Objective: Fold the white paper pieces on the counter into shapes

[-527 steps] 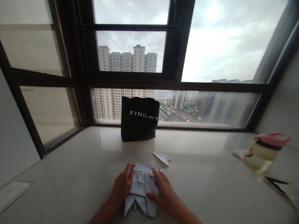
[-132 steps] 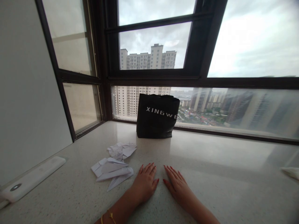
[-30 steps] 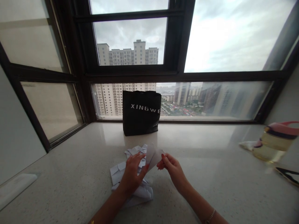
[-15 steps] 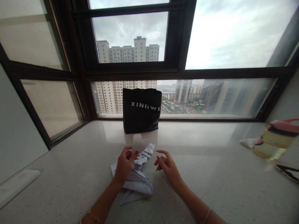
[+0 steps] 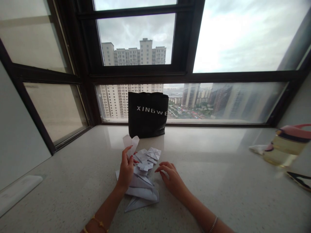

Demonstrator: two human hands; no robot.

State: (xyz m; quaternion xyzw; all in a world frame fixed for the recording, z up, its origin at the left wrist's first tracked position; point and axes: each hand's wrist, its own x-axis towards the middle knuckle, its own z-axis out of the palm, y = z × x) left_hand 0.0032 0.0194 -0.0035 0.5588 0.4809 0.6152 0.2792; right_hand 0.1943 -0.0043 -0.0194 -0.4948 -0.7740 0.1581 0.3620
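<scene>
A heap of folded white paper shapes [image 5: 143,174] lies on the pale speckled counter [image 5: 213,181] in front of me. My left hand [image 5: 126,168] is raised above the heap's left side, pinching a small translucent white piece of paper [image 5: 130,143] between thumb and fingers. My right hand [image 5: 170,176] rests low on the counter just right of the heap, its fingers loosely curled and apart, holding nothing.
A black bag with white lettering [image 5: 148,114] stands at the back by the window [image 5: 194,100]. At the right are a bottle of yellow liquid with a pink lid [image 5: 284,145], a crumpled white scrap [image 5: 257,149] and a dark flat object [image 5: 298,179]. A white device [image 5: 19,191] lies far left.
Earlier both hands lay flat on the counter, then both held the small paper. My right hand let it go and sank to the counter; my left hand carries it up and left.
</scene>
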